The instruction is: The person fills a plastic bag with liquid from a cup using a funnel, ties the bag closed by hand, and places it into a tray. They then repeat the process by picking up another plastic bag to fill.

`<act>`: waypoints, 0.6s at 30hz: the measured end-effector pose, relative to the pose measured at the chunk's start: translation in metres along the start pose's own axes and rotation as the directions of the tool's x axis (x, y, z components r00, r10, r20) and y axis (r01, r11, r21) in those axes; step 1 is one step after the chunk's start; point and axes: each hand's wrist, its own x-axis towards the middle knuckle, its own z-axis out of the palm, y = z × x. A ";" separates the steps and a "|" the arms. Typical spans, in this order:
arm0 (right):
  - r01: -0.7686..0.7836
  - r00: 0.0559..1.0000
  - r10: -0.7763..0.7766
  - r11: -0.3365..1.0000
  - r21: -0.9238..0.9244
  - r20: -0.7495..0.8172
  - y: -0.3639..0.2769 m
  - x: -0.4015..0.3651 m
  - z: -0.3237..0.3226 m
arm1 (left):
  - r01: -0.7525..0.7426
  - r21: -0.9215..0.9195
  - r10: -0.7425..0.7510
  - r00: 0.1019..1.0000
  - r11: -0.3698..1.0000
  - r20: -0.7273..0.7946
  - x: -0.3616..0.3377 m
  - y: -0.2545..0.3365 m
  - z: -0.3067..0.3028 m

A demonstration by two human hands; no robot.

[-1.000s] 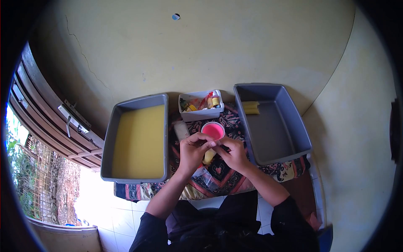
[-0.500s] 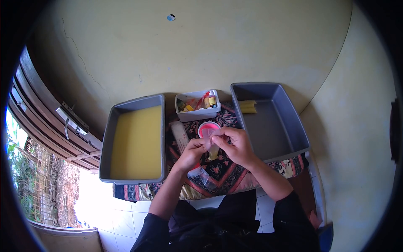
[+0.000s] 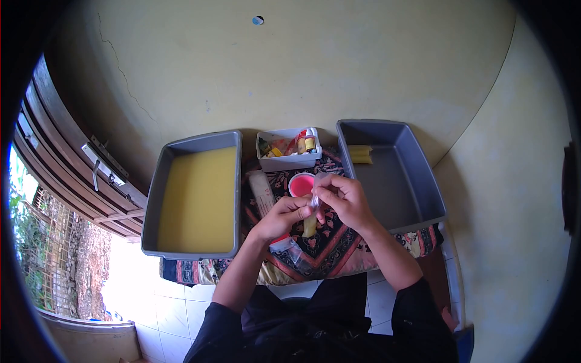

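Between my hands hangs a narrow clear plastic bag (image 3: 310, 227) with yellow liquid in its lower end. Its neck is bunched up in my fingers. My left hand (image 3: 283, 218) is closed, pinching the neck from the left. From the right, my right hand (image 3: 342, 201) pinches the upper part of the same bag, and a bit of film sticks up above the fingers. Just behind them stands a cup (image 3: 301, 184) with a pink inside and a pale rim. A clear plastic packet with a red part (image 3: 293, 249) lies below my left hand.
A grey tub (image 3: 237, 212) of yellow liquid stands on the left. The right grey tub (image 3: 404, 187) holds a few filled yellow bags (image 3: 361, 154). At the back is a white box (image 3: 289, 162) with small bottles. A long plastic pack (image 3: 261, 190) lies on the patterned cloth (image 3: 339, 257).
Both hands have shifted slightly to the right with the bag, uncovering more of the pink cup. The bag's top, spread out before, is now gathered tighter. The view has tilted a little.
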 end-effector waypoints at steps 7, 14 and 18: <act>0.280 0.950 -0.312 0.825 -0.490 0.018 -0.002 -0.002 -0.005 | 0.092 0.065 -0.074 0.969 0.994 -0.237 -0.001 0.003 0.004; 0.517 0.817 -0.295 -0.008 -0.856 0.496 -0.012 -0.001 -0.001 | 0.296 0.180 -0.233 0.923 0.938 -0.305 -0.004 0.013 0.008; 0.491 0.827 -0.260 -0.100 -0.866 0.499 -0.017 -0.003 0.000 | 0.188 0.175 -0.128 0.943 0.966 -0.308 -0.001 0.008 0.010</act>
